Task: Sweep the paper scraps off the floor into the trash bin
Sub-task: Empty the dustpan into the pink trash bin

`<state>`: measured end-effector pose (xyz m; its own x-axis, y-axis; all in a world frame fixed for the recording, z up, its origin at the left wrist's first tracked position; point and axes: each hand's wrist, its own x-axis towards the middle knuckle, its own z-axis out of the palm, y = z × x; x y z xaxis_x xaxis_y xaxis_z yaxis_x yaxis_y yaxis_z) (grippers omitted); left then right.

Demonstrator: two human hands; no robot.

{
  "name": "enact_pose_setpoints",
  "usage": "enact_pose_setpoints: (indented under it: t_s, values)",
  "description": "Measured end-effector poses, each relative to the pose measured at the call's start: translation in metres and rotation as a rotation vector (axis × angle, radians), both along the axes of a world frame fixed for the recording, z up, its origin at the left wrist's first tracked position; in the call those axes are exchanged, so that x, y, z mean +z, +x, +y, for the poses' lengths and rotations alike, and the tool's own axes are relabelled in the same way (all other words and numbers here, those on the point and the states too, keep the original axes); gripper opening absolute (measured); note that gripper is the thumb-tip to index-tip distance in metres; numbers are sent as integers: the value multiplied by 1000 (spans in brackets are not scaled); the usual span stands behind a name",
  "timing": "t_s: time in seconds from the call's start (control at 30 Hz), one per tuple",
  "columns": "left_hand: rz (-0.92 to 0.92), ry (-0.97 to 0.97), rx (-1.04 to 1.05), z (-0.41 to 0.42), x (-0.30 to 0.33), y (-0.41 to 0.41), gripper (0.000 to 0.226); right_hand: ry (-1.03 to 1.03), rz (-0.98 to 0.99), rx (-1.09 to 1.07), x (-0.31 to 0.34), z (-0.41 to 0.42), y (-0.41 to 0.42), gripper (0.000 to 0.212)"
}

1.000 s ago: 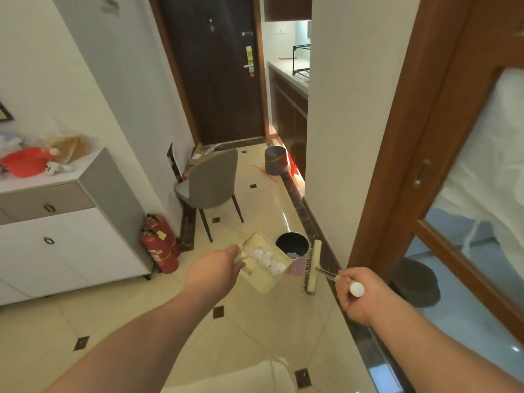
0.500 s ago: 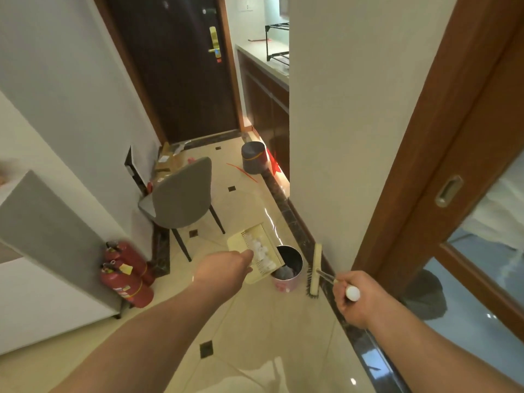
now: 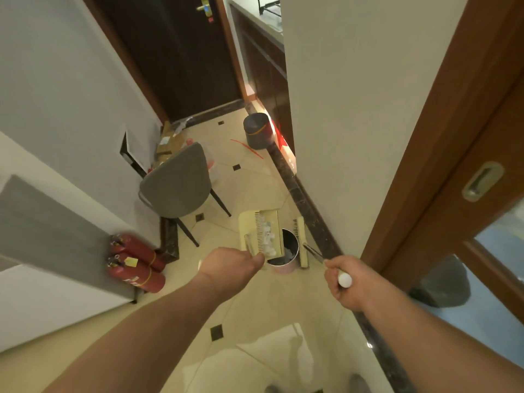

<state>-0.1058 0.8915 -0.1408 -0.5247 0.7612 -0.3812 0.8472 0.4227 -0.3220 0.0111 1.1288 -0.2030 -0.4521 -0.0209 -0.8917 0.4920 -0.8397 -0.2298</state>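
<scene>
Tipping stage | left hand (image 3: 230, 265) grips dustpan (image 3: 262, 235) handle, pan over trash bin (image 3: 286, 252) mouth | paper scraps (image 3: 267, 240) mostly in pan, some in bin | right hand (image 3: 344, 280) grips brush (image 3: 301, 242) handle beside bin | sweeping appears done; emptying left.

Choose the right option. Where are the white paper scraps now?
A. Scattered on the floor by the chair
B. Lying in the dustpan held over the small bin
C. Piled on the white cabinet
B: the white paper scraps lie in the yellow dustpan, which the left hand holds tilted over the small bin.
</scene>
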Motion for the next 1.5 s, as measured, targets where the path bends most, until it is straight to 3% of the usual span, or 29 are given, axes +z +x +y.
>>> enact_pose_setpoints:
  t_s: [0.13, 0.23, 0.47, 0.63, 0.93, 1.03, 1.23, 1.3, 1.5]
  values:
    - [8, -86, -47, 22, 2, 10, 60, 209, -34, 116, 3, 6, 0, 16]
    - [14, -126, -61, 33, 5, 23, 61, 246, 7, 127, 14, 2, 5, 24]
    - [4, -194, -29, 49, 21, 48, 54, 128, 94, 44, 52, 15, 11, 17]
    - [-131, -6, 143, 51, 36, 60, 31, 77, 124, 47, 62, 14, 14, 12]
    - [-93, -128, 68, 38, 39, 60, 31, 79, 79, 76, 57, 2, 25, 13]
    - [-91, -83, 28, 35, 28, 64, 30, 52, 79, 75, 55, -1, 29, 11]
    - [-123, 39, 216, 37, 17, 65, 45, 18, 65, 51, 48, -3, 34, 15]
    - [-122, 14, 178, 38, 21, 67, 32, 13, 69, 56, 46, -4, 35, 15]
    - [-13, -161, -10, 34, 27, 66, 44, 12, 73, 61, 46, -4, 36, 13]
